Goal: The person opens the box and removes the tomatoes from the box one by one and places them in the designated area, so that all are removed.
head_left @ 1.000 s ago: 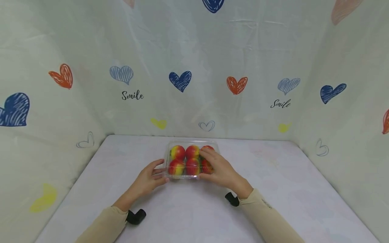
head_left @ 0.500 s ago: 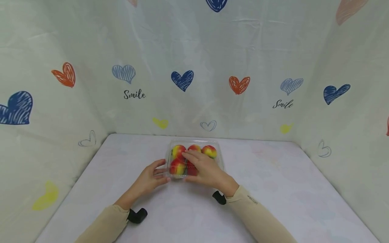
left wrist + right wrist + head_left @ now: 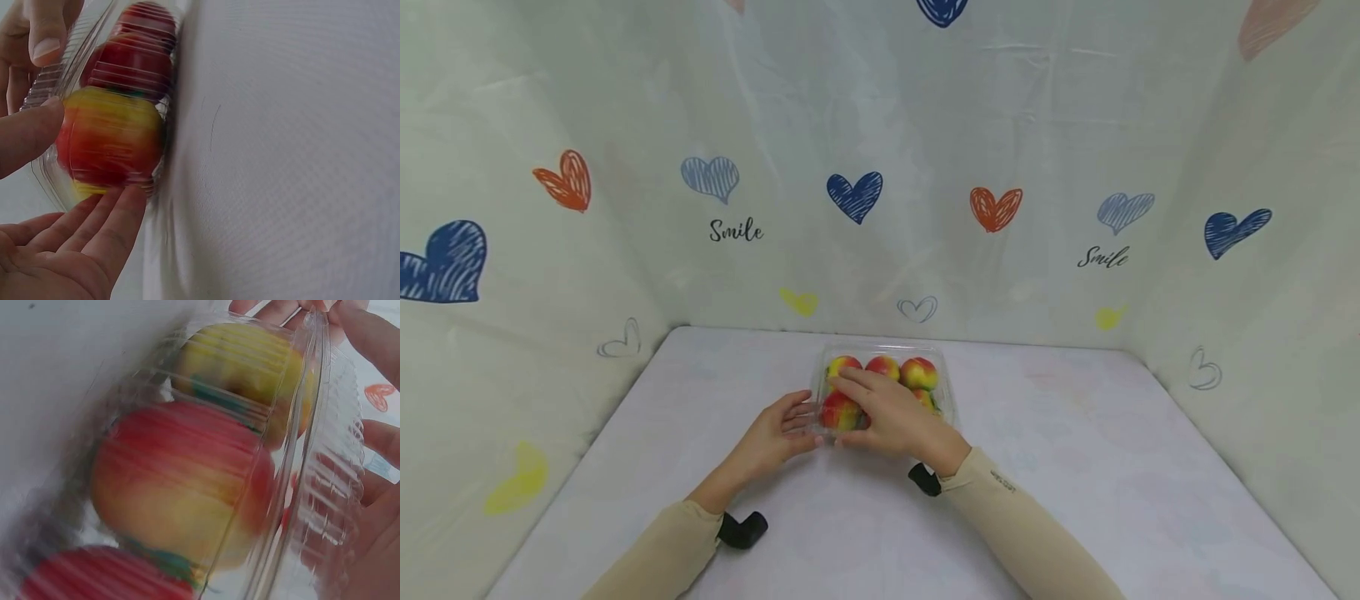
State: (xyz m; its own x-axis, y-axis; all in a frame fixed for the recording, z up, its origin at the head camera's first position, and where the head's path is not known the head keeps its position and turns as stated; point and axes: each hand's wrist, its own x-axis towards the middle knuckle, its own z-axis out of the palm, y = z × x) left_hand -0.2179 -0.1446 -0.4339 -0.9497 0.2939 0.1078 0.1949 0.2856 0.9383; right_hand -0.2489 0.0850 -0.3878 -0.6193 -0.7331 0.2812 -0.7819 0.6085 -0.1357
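The clear fruit box (image 3: 880,385) is steadied by the flat left hand (image 3: 777,435) while its lid is pressed by the spread right hand (image 3: 887,415).

Beige long sleeves (image 3: 1030,533), black wrist-mounted cameras (image 3: 741,529), bare hands

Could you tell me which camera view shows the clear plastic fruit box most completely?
The head view: the whole plastic box sits on the table between both hands. The left wrist view shows only one end, blurred; the right wrist view shows its ribbed lid and side up close.

Head high; wrists close, perhaps overlapping.
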